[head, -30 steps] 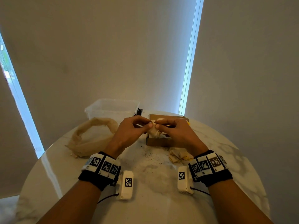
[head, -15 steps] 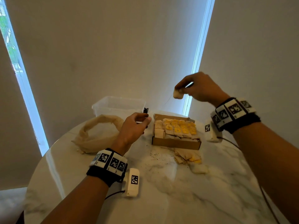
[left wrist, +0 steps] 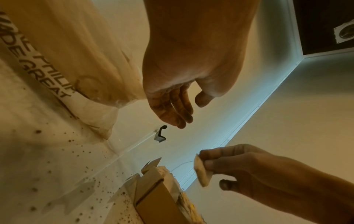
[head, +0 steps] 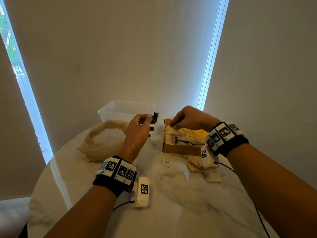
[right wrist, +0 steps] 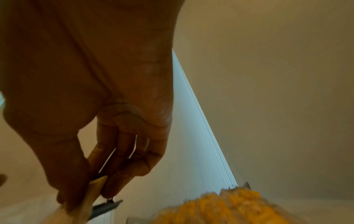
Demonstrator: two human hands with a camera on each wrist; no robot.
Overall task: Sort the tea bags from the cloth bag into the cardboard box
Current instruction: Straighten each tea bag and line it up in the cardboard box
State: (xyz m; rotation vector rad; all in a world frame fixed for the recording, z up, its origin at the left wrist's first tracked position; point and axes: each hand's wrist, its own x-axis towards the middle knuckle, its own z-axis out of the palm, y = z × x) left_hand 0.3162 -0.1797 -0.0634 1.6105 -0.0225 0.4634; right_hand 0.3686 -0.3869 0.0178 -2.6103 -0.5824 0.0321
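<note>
Head view, L to R: one cloth bag (head: 103, 141) at 9 o'clock, slumped; left hand (head: 137, 133) lifted, fingers relaxed, holding nothing. Right hand (head: 190, 120) pinches one tea bag (left wrist: 202, 172), long axis upright, just above cardboard box (head: 180, 149) far-left corner, w/ rows already packed.

Dim, warm-toned room; cool daylight enters through narrow window strips (head: 212, 54) at ten and one o'clock. Wide-angle bending at edges; the right wrist view is blurred at five o'clock.
</note>
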